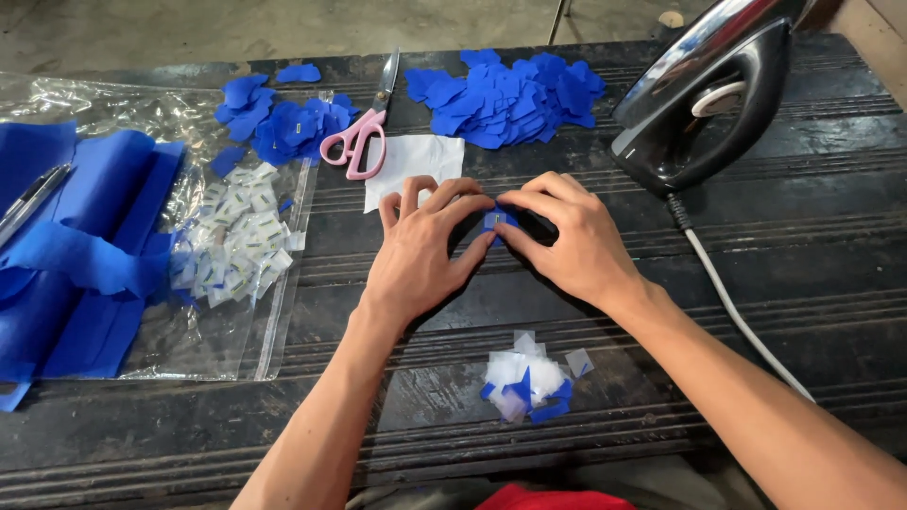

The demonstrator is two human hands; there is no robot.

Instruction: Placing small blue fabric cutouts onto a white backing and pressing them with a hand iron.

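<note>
Dark ribbed wooden bench [756,283]; left hand [420,260] and right hand [567,241] pinch fingertips together on small blue fabric piece [493,221], seemingly positioning it; next move likely needs steady, precise pressing.

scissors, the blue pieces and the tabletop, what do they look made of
Scissors: shiny metal blades with glossy pink handles, probably plastic. Blue pieces: thin, matte and soft-edged, likely felt or a non-woven fabric, though paper cannot be ruled out; the left hand and right hand pinch one small blue piece between their fingertips. Tabletop: dark, worn wood by its long grooves and scuffed grain.
</note>
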